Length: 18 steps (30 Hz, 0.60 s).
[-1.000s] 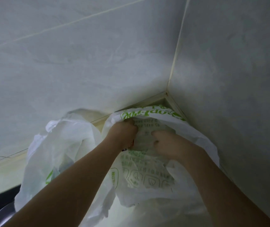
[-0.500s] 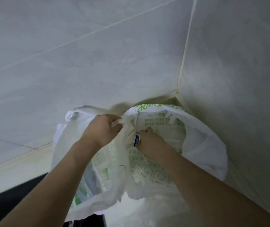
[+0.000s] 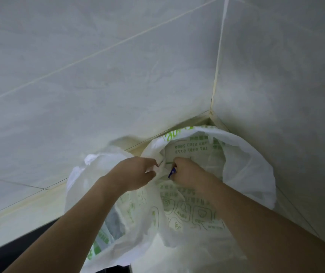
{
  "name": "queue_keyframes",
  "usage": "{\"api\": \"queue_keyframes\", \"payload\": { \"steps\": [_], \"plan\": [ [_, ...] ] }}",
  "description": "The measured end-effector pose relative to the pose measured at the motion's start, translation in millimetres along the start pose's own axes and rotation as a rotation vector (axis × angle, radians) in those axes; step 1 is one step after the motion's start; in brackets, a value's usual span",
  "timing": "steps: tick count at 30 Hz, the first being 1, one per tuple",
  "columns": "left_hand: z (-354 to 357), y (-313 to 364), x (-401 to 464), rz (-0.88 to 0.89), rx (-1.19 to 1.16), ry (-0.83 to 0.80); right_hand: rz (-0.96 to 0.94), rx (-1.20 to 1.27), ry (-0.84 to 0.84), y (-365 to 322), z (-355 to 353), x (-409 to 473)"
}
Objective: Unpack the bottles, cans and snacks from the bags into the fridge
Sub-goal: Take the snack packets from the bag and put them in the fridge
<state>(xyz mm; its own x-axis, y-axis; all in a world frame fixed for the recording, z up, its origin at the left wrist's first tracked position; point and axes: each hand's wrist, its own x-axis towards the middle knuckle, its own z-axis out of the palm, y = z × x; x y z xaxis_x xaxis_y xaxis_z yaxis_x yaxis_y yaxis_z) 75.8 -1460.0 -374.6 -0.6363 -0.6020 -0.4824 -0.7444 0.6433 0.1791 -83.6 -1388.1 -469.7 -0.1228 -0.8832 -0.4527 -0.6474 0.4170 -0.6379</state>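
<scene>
Two white plastic bags with green print stand in the corner of a tiled counter. The right bag [image 3: 246,170] gapes open at its mouth. My left hand [image 3: 134,174] pinches the near rim of that bag and holds it aside. Inside the mouth, my right hand [image 3: 187,172] grips a small item with a blue edge [image 3: 171,172]; most of the item is hidden by my fingers. The left bag [image 3: 98,194] slumps beside it, with dark contents showing faintly through the plastic low down.
Grey tiled walls [image 3: 118,75] meet in a corner right behind the bags. A pale counter ledge [image 3: 19,215] runs to the left. A dark surface [image 3: 10,251] lies below it at the lower left.
The knotted bag top has come open. My left hand pulled the rim to the left, and my right hand went into the mouth and took hold of a blue-edged item.
</scene>
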Motion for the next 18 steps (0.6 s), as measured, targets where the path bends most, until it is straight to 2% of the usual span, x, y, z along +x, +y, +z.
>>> {"api": "queue_keyframes", "payload": {
  "steps": [2, 4, 7, 12, 18],
  "plan": [
    [0, -5, 8, -0.020, 0.171, 0.015, 0.002, -0.024, 0.047, 5, -5, 0],
    [-3, -11, 12, -0.055, 0.224, 0.047, -0.033, -0.050, 0.070, 4, -11, 1],
    [-5, -20, 13, -0.096, 0.171, 0.068, -0.150, -0.110, 0.034, -7, -14, 4],
    [-3, -30, 6, -0.130, 0.070, 0.058, -0.342, -0.383, -0.087, -36, -16, 21],
    [-3, -35, 4, -0.147, 0.012, 0.078, -0.305, -0.539, -0.115, -50, -9, 43]
  ]
}}
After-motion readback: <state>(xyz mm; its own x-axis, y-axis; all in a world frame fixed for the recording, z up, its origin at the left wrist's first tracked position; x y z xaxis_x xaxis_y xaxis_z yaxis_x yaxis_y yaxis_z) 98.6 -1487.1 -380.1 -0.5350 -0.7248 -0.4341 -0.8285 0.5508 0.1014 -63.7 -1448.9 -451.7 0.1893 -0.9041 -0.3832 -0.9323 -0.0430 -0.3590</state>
